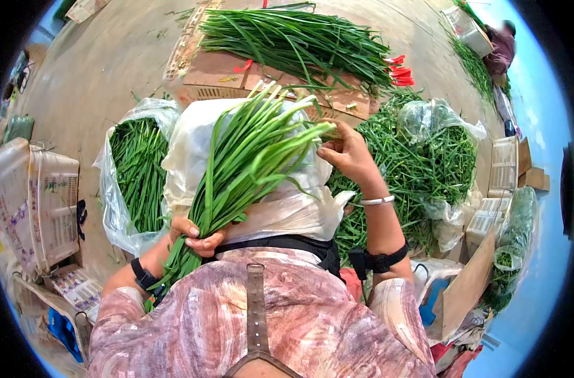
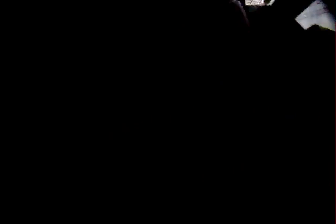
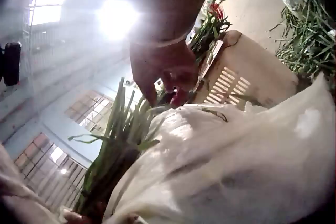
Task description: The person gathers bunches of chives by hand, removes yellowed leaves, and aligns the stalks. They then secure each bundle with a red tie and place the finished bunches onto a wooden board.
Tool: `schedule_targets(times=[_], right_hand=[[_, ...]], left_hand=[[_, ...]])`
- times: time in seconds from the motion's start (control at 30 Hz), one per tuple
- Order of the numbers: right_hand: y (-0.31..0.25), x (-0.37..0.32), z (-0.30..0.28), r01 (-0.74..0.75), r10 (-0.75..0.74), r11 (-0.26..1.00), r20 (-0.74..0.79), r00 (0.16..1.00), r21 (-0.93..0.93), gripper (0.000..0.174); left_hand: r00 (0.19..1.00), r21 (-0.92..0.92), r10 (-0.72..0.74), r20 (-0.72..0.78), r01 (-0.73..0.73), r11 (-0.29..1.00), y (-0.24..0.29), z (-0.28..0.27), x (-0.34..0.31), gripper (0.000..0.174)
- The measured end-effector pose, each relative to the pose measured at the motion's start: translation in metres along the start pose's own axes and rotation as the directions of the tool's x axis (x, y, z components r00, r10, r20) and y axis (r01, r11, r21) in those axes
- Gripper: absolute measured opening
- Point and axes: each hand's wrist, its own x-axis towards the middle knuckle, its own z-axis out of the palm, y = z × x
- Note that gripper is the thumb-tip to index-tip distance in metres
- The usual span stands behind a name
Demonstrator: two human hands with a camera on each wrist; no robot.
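Observation:
In the head view my left hand point(image 1: 202, 240) grips a thick bunch of garlic chives point(image 1: 236, 173) around its leafy lower part, close to my waist. The pale stem ends fan out up and to the right, over a white plastic sheet point(image 1: 189, 135) that covers my lap. At the right side of these ends my right hand point(image 1: 351, 154) pinches a few stems between thumb and fingers. From the right wrist view, the right hand point(image 3: 165, 71) has bent fingers just above the sheet, beside the upright stems point(image 3: 123, 124). Darkness fills nearly all of the left wrist view.
Ahead, a large pile of chives point(image 1: 293, 44) with red ties point(image 1: 400, 70) lies on an upturned brown crate point(image 1: 218, 69). To the left stands a clear bag of greens point(image 1: 139, 170); loose greens point(image 1: 394, 170) heap up on the right. White crates point(image 1: 54, 201) flank the left side.

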Motion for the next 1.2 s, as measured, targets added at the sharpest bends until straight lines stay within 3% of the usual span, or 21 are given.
schedule_targets(times=[0.03, 0.07, 0.1, 0.13, 0.3, 0.37, 0.4, 0.47, 0.5, 0.53, 0.57, 0.63, 0.7, 0.73, 0.77, 0.83, 0.97, 1.07, 1.13, 1.17, 1.2], right_hand=[[0.002, 0.003, 0.004, 0.027, -0.034, 0.99, -0.053, 0.998, -0.141, 0.055], [0.002, 0.008, 0.01, 0.04, -0.057, 0.98, -0.081, 0.995, -0.194, 0.054], [0.001, 0.011, 0.018, 0.074, -0.08, 0.996, -0.109, 0.991, -0.057, 0.051], [0.007, 0.017, 0.021, 0.088, -0.104, 0.989, -0.127, 0.987, -0.121, 0.045], [-0.006, 0.028, 0.009, 0.06, -0.126, 0.914, -0.14, 0.982, -0.401, 0.016], [-0.001, 0.031, -0.001, 0.285, -0.381, 0.819, -0.1, 0.919, -0.498, 0.016], [-0.001, 0.026, -0.01, 0.281, -0.424, 0.782, -0.145, 0.894, -0.556, 0.015], [0.016, 0.026, -0.036, 0.196, -0.498, 0.612, -0.181, 0.848, -0.766, 0.013], [0.025, 0.022, -0.053, 0.127, -0.48, 0.631, -0.256, 0.839, -0.766, 0.011], [0.029, 0.013, -0.07, -0.019, -0.372, 0.597, -0.298, 0.879, -0.802, 0.015], [0.016, -0.001, -0.078, -0.283, -0.145, 0.466, -0.388, 0.91, -0.838, 0.02], [0.026, -0.027, -0.09, -0.402, -0.156, 0.366, -0.481, 0.863, -0.84, 0.039], [0.004, -0.042, -0.076, -0.256, -0.133, 0.557, -0.389, 0.912, -0.79, 0.04], [-0.012, -0.046, -0.058, -0.212, -0.005, 0.826, -0.383, 0.924, -0.521, 0.039], [-0.028, -0.05, -0.034, -0.181, 0.119, 0.969, -0.332, 0.936, -0.165, 0.037], [-0.052, -0.057, 0.01, 0.045, -0.083, 0.987, -0.257, 0.963, -0.152, 0.037], [-0.07, -0.058, 0.063, 0.273, -0.401, 0.817, -0.159, 0.902, -0.508, 0.038], [-0.056, -0.053, 0.079, 0.289, -0.415, 0.736, -0.072, 0.907, -0.613, 0.024], [-0.06, -0.056, 0.081, 0.311, -0.414, 0.717, -0.023, 0.91, -0.624, 0.02], [-0.071, -0.063, 0.081, 0.299, -0.312, 0.814, 0.059, 0.948, -0.497, 0.017], [-0.083, -0.071, 0.08, 0.257, -0.215, 0.894, 0.152, 0.965, -0.366, 0.014]], left_hand=[[0.999, -0.107, 0.01, -0.051, -0.015, 0.994, -0.002, 0.002, -0.002, 0.077], [0.999, -0.105, 0.0, -0.051, -0.006, 0.994, -0.003, 0.001, -0.002, 0.077], [0.999, -0.134, -0.008, -0.043, 0.002, 0.991, -0.004, -0.001, -0.003, 0.079], [0.999, -0.161, -0.012, -0.035, 0.006, 0.987, -0.003, -0.002, -0.003, 0.08], [0.999, -0.123, -0.027, -0.03, 0.023, 0.992, -0.003, -0.002, -0.004, 0.059], [0.999, -0.104, -0.036, -0.031, 0.033, 0.994, -0.003, -0.003, -0.003, 0.051], [0.999, -0.092, -0.039, -0.033, 0.036, 0.995, -0.002, -0.003, -0.002, 0.047], [0.998, -0.073, -0.043, -0.042, 0.04, 0.997, -0.001, -0.002, -0.001, 0.04], [0.998, -0.059, -0.047, -0.043, 0.045, 0.997, -0.001, -0.002, -0.001, 0.037], [0.998, -0.045, -0.048, -0.043, 0.046, 0.998, -0.001, -0.001, -0.001, 0.034], [0.998, -0.026, -0.048, -0.047, 0.047, 0.999, -0.002, -0.001, -0.001, 0.032], [0.997, 0.019, -0.045, -0.064, 0.046, 0.999, -0.004, 0.001, -0.001, 0.029], [0.996, 0.067, -0.024, -0.087, 0.03, 0.997, -0.002, 0.006, 0.0, 0.031], [0.993, 0.109, -0.005, -0.114, 0.017, 0.994, -0.002, 0.009, 0.002, 0.032], [0.99, 0.15, 0.009, -0.144, 0.012, 0.989, -0.003, 0.012, 0.002, 0.033], [0.984, 0.145, 0.02, -0.18, 0.007, 0.989, -0.004, 0.017, 0.004, 0.036], [0.946, 0.184, 0.136, -0.295, -0.083, 0.979, -0.009, 0.026, 0.002, 0.045], [0.996, 0.034, 0.027, -0.089, -0.024, 0.999, -0.011, 0.007, 0.002, 0.051], [0.985, 0.073, 0.096, -0.144, -0.086, 0.994, -0.012, 0.021, 0.006, 0.054], [0.967, 0.115, 0.155, -0.202, -0.134, 0.984, -0.013, 0.029, 0.007, 0.057], [0.974, 0.11, 0.163, -0.158, -0.147, 0.983, -0.016, 0.017, 0.004, 0.061]])
